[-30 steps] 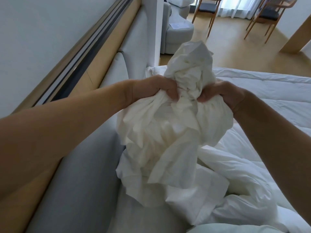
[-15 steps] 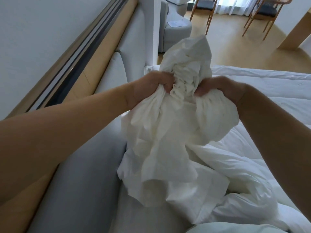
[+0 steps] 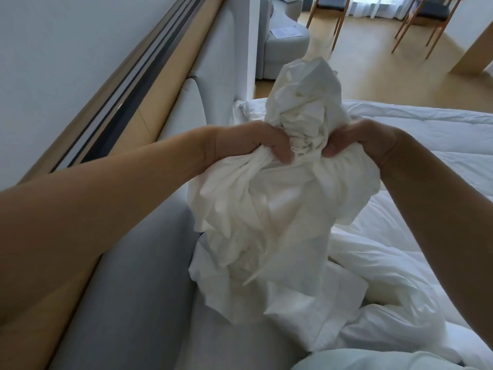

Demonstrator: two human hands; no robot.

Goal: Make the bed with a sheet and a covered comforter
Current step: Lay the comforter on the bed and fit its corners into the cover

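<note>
A crumpled white comforter cover is bunched up and held in the air over the head of the bed. My left hand grips a gathered fold on its left side. My right hand grips the bunched cloth on the right, a short way from the left hand. A wad of the cover sticks up above both hands, and its lower part hangs down onto the white comforter that lies rumpled on the bed.
A grey padded headboard runs along the left under a wooden wall ledge. Beyond the bed are a grey armchair, wooden chairs and wooden floor. A pale cloth edge shows at the bottom.
Both hands have dropped slightly and gathered more cloth between them. The wad above the hands has leaned a little to the right.
</note>
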